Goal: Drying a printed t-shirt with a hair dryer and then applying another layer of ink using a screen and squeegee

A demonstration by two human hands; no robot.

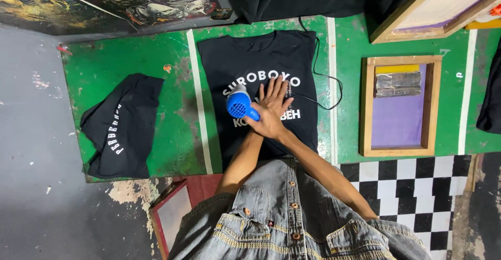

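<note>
A black T-shirt [292, 56] with white printed lettering lies flat on a green table [130, 56]. My right hand [275, 103] rests flat on the print with its fingers spread. My left hand [253, 125], mostly hidden beside and under the right wrist, grips the handle of a blue hair dryer [238, 103]. The dryer's round head hovers just over the lettering, left of my right hand. Its black cable [326, 75] loops across the shirt's right side onto the table.
A folded black shirt [122, 127] with white lettering lies at the table's left. A wooden printing frame [367, 109] with purple mesh holds a silver block [398, 83]. Another frame [443, 4] leans at top right, and a third frame [172, 213] stands below the table.
</note>
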